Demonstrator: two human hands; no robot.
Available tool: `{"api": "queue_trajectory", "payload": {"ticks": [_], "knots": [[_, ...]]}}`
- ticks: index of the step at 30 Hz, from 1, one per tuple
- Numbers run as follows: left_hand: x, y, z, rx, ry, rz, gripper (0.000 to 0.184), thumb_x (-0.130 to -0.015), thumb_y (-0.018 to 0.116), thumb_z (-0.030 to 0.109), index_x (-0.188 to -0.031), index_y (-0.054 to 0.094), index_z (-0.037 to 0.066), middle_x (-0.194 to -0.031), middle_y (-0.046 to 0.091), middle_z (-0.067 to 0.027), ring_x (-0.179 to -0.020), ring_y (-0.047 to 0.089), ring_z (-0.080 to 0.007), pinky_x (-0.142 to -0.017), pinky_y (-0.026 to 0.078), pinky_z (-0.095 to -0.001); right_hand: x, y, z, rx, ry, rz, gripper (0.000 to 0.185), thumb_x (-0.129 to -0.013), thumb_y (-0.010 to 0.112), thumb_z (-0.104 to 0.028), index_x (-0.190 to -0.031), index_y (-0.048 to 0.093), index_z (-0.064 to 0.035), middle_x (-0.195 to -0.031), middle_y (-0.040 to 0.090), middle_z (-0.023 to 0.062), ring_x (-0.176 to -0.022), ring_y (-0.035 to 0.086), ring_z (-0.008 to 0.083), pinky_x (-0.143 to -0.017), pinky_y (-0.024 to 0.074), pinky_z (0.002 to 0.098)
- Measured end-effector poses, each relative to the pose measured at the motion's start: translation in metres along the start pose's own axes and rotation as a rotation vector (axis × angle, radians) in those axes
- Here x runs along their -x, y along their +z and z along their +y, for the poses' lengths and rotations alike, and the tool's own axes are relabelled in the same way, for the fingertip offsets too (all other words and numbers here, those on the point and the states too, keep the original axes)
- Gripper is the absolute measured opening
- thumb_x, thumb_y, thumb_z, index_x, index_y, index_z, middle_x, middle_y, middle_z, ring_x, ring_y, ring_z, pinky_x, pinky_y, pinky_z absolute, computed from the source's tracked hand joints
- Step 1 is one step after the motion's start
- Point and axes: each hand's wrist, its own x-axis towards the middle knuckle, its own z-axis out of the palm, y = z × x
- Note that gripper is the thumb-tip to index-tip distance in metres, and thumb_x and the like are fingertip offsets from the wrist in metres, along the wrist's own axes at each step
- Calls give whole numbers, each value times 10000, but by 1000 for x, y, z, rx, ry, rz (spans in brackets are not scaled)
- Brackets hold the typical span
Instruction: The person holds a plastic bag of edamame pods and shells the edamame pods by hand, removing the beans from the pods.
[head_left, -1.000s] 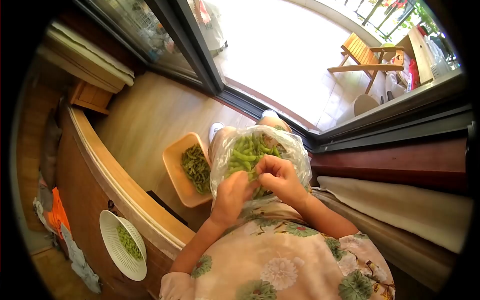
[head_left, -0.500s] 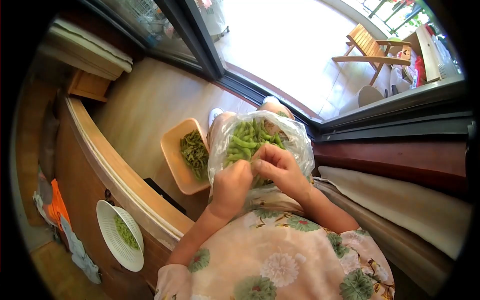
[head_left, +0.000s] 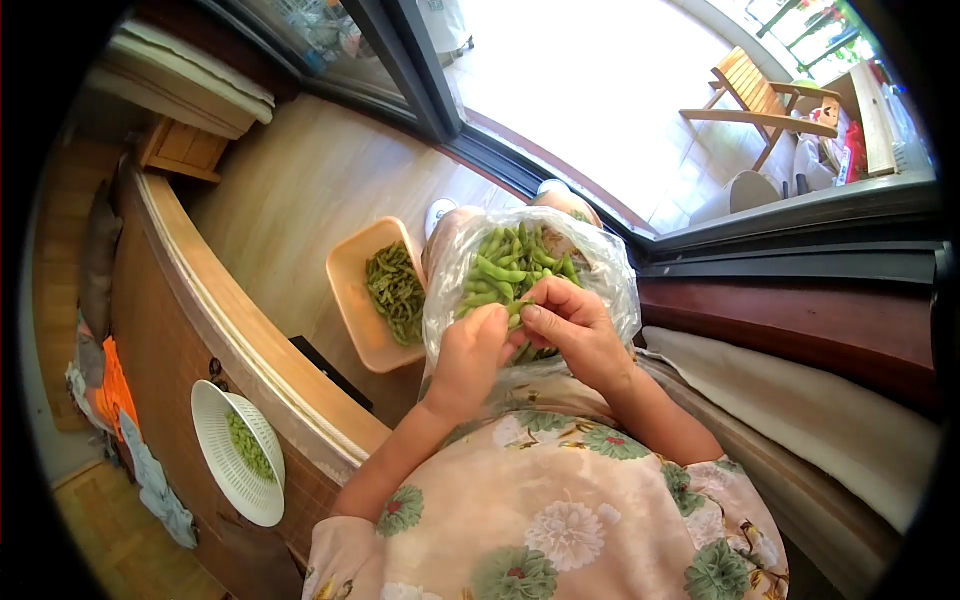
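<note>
Fingers (head_left: pixel 492 318) of the left hand (head_left: pixel 460 368) and the right hand (head_left: pixel 580 338) come together at a single green pod (head_left: pixel 517 311), each set closed in a pinch with hardly any gap between thumb and forefinger. On the right, the thumb lies along the near side of the pod and the forefinger curls over from beyond it; the remaining fingers are bent in toward the palm. On the left, the thumb presses at the pod's other end, while the rest of that hand's fingers are mostly hidden behind it. The pod sits right between the two sets of fingertips, partly covered by them, above the near part of an open clear plastic bag (head_left: pixel 622 300). The bag rests on the person's lap, and a heap of green pods (head_left: pixel 492 272) fills it just beyond the fingers. To the left of the bag, near the left leg, a peach basin (head_left: pixel 350 325) stands on the wood-toned floor (head_left: pixel 275 220), with darker green pods (head_left: pixel 396 292) piled inside. Farther left, well apart from both hands, a white colander (head_left: pixel 213 432) stands tilted on the brown counter (head_left: pixel 165 310), holding small pale green beans (head_left: pixel 250 447).
</note>
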Motion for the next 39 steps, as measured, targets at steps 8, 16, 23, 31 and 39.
{"api": "queue_trajectory", "payload": {"ticks": [8,16,23,31,39], "knots": [[-2,-1,-3,-39,22,-114,402,-1017,386,362,-835,551,43,-685,472,18,-620,415,-60,-551,340,-221,1,2,-5,-24,-5,46,80,-927,544,-59,-867,519,-13,-755,595,34,-714,642,135,-624,497,247],[-6,-9,-3,-259,132,-169,290,-945,547,256,-806,571,2,-694,527,10,-659,463,-69,-570,387,-245,3,-2,1,239,-78,61,127,-921,553,-60,-801,533,-22,-726,577,-2,-666,541,69,-559,419,217],[-11,-15,-9,-172,128,-229,329,-1000,471,289,-843,587,24,-745,549,7,-608,445,-65,-554,369,-220,7,6,-12,8,-29,31,179,-934,572,-106,-793,560,3,-746,606,23,-672,569,77,-564,449,249],[-7,-14,-11,-82,22,-242,312,-1031,385,309,-1019,524,30,-748,569,-21,-576,489,-58,-501,386,-195,6,11,-11,649,-393,180,115,-860,636,-64,-813,571,19,-747,536,109,-616,584,187,-540,468,305],[-10,-14,-20,-13,44,-299,272,-1014,460,239,-1064,545,-14,-859,620,-60,-718,616,-111,-643,524,-238,2,10,-5,698,-474,233,120,-795,678,-68,-802,583,5,-764,542,113,-631,568,200,-570,462,306]]}}
